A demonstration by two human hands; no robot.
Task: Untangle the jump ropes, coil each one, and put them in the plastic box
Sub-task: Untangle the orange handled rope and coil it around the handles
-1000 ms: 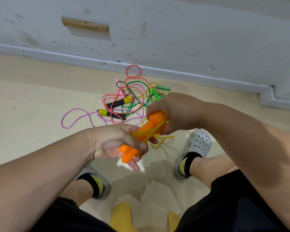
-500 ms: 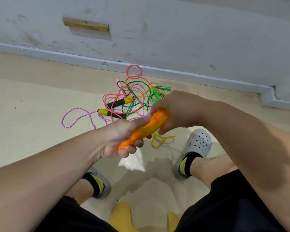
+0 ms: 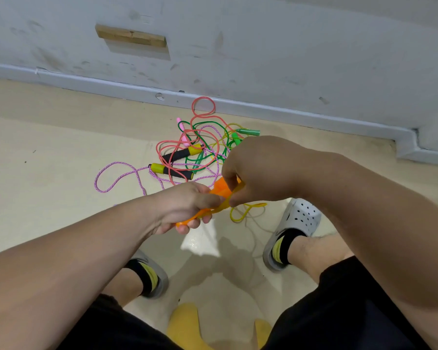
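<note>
Left hand curls its fingers round the lower end of the orange handles, thumb laid on top: a firm hold. Handles tilt up to the right, held in the air over the floor between the two legs; the hands hide most of them. Right hand comes over the upper end, thumb and fingertips pinching the yellow rope against the orange plastic. One strand runs along the handles, and a loop hangs just below the right hand. The remaining ropes lie beyond the hands in a tangle on the floor, near the baseboard. Sweep of that pile: purple rope loops out to the left, black-and-yellow handles lie in the middle with red rope over them, pink handle at the back, green handle at the right edge, partly behind the right hand. Near side: left clog, yellow stool at bottom centre, right clog. Wooden block is fixed to the wall, upper left.
</note>
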